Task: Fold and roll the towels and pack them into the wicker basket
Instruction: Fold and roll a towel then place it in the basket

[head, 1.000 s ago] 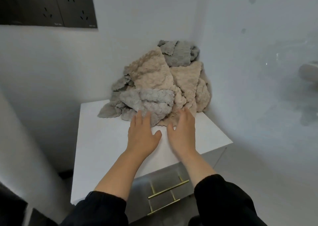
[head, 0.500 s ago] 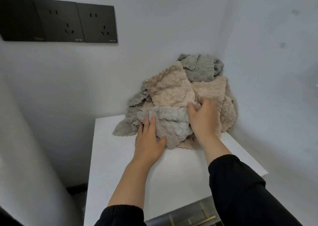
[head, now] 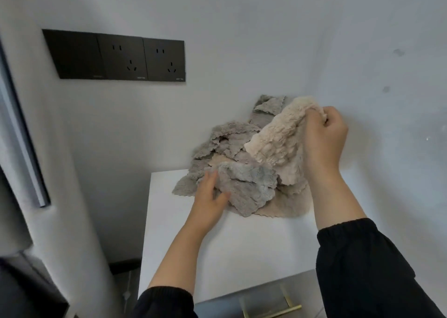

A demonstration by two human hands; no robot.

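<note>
Head view, my own two hands, reported near to far.

Nearest: my black sleeves, the left [head: 167,303] at the bottom edge, the right [head: 367,269] at lower right, both forearms bare. Between them a brass drawer handle [head: 273,311] shows on a grey drawer front, below the white cabinet top [head: 242,257].

Left hand [head: 210,200]: fingers straight and together, thumb spread aside. It rests on the cabinet top against the left edge of a grey towel [head: 249,187]. I cannot tell whether any cloth is caught under the thumb.

Grey towel: crumpled, lying on the front of the towel pile [head: 217,143]. It lies over a flat beige cloth with a scalloped hem that touches the cabinet top.

Right hand [head: 324,136]: closed in a fist, clamped on the upper end of a beige towel [head: 278,143]. The hand is held above the pile. The towel hangs from it down and to the left, its lower end among the other towels.

Pile: grey and beige towels, unfolded and tangled, heaped at the back right of the cabinet top in the wall corner.

Farthest: white walls. A black panel [head: 116,56] with two sockets is fixed on the left wall, above and well apart from the pile.
</note>
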